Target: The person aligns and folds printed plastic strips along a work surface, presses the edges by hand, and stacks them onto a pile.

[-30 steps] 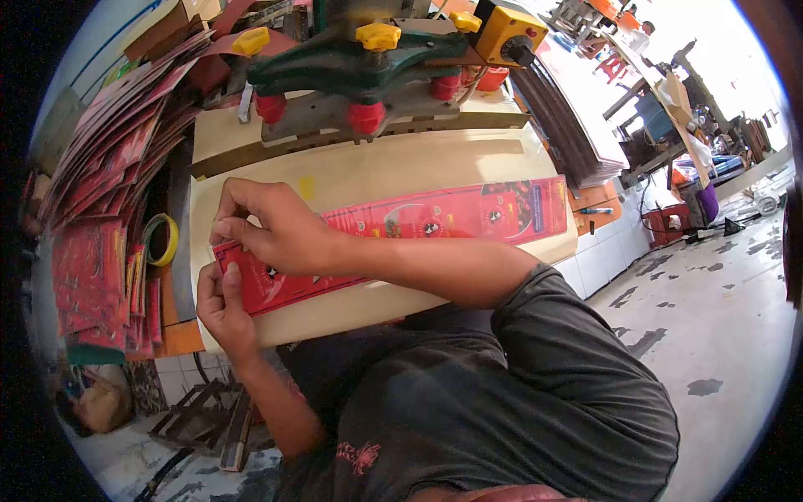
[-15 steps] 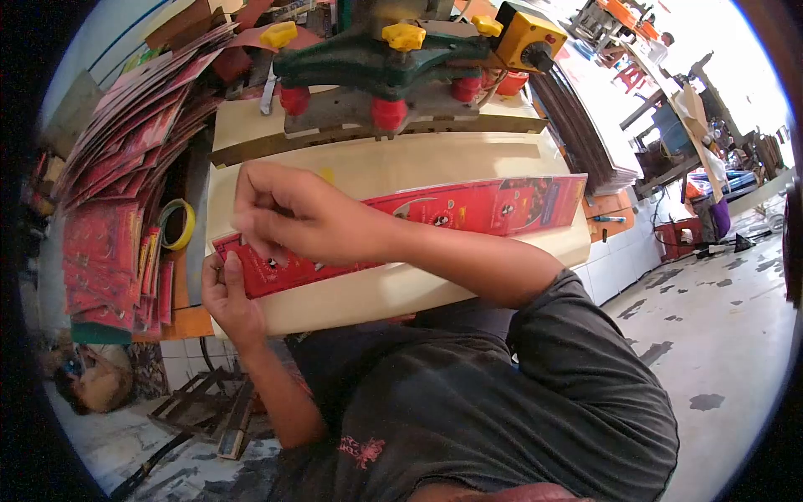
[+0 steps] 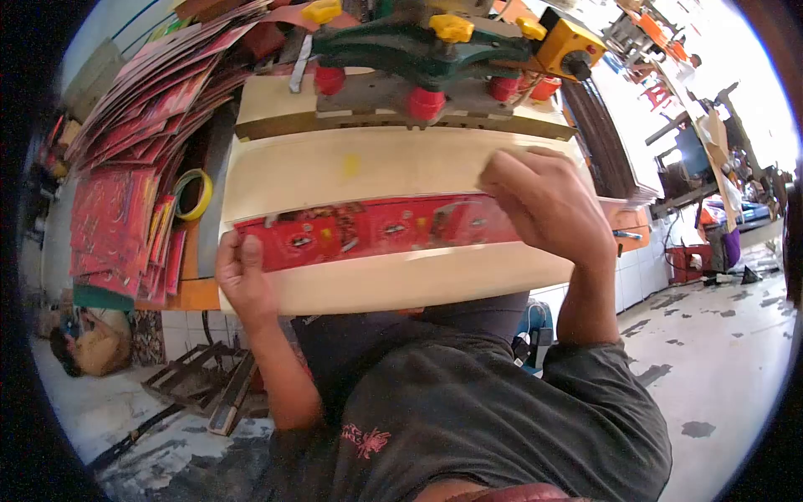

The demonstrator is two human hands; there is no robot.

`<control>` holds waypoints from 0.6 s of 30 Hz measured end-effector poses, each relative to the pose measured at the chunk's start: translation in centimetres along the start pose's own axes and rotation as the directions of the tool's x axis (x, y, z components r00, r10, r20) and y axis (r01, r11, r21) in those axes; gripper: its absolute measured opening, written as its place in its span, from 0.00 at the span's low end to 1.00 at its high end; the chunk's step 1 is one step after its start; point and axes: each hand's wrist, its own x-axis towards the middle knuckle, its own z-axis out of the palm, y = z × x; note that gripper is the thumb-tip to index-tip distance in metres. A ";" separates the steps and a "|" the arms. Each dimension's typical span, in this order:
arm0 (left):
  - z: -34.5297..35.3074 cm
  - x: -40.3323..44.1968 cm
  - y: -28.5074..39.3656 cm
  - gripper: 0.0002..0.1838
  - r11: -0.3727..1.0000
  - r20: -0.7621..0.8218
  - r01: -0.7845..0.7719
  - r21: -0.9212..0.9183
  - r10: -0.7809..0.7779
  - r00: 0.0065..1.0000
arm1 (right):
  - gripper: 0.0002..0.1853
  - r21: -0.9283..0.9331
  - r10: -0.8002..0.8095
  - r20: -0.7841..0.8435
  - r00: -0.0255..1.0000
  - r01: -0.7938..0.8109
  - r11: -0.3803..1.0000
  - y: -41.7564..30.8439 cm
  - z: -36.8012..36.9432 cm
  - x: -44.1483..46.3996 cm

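A glossy red printed strip (image 3: 376, 227) lies lengthwise across a cream-coloured board (image 3: 401, 280). At its left end, my left hand (image 3: 248, 276) grips the corner, thumb on top. Over the strip's right end is my right hand (image 3: 552, 205), slightly blurred, its fingers curled together; whatever they hold, if anything, is hidden. That hand and wrist cover the right end of the strip. Behind the board stands a dark green press (image 3: 393, 46) with yellow knobs and red feet, its metal bar (image 3: 401, 130) along the back of the board.
Stacks of red printed sheets (image 3: 113, 226) fill the left side, beside a roll of yellow tape (image 3: 193, 194). A yellow control box (image 3: 570, 48) sits on the press's right. A blue pen (image 3: 627, 235) lies at the right. Another person (image 3: 96, 343) is low at left.
My right hand has swept from the strip's left end to its right end. My left hand stays at the left corner. The view has shifted slightly.
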 end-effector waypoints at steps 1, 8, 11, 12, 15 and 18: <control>0.8 -0.2 0.6 0.11 1.000 -0.009 -0.003 0.015 0.003 1.000 | 0.08 0.004 0.027 -0.027 0.999 -0.027 1.000 0.2 0.2 -0.7; 2.3 -0.1 2.3 0.08 0.990 0.159 -0.062 0.128 0.041 0.986 | 0.05 -0.064 0.055 -0.269 0.962 -0.075 0.995 2.8 1.4 -2.4; 2.4 0.4 2.6 0.08 0.993 -0.108 -0.020 -0.119 0.007 0.994 | 0.05 -0.108 0.328 -0.323 0.888 -0.379 0.919 7.6 0.1 -5.1; 1.3 0.4 2.2 0.07 0.990 -0.023 -0.033 -0.136 0.030 0.999 | 0.05 -0.100 0.406 -0.348 0.845 -0.464 0.880 9.0 -0.1 -6.2; 1.3 0.1 1.5 0.08 0.998 0.007 -0.022 -0.057 0.023 1.000 | 0.06 -0.058 0.518 -0.425 0.742 -0.593 0.803 11.0 0.2 -8.5; 3.3 0.0 2.6 0.08 1.000 -0.077 0.001 0.019 0.000 0.997 | 0.07 0.014 0.517 -0.501 0.694 -0.591 0.806 10.5 0.4 -9.5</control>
